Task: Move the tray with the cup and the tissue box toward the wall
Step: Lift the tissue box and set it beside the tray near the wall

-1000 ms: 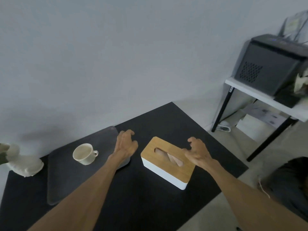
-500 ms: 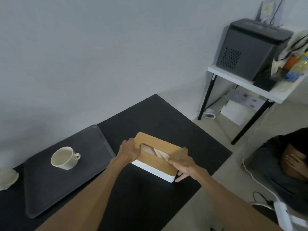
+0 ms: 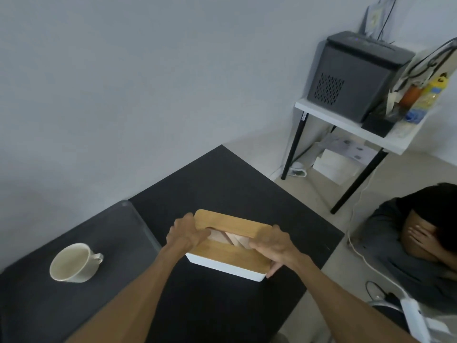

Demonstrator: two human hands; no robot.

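Note:
A white tissue box [image 3: 230, 253] with a wooden lid sits on the black table [image 3: 222, 184], right of the tray. My left hand [image 3: 186, 235] grips its left end and my right hand [image 3: 274, 246] grips its right end, fingers wrapped down the side. A grey translucent tray [image 3: 118, 233] lies on the table's left part, its far corner near the wall. A cream cup [image 3: 73, 262] with its handle to the right stands on the tray.
The grey wall runs along the table's far edge. A white side table [image 3: 346, 125] with a dark printer [image 3: 356, 73] stands at the right. A person [image 3: 420, 243] sits low beside the table's right edge, with cables on the floor.
Both hands went from hovering open above the table to closing on the ends of the tissue box. The view has shifted, so the tray and cup sit further left.

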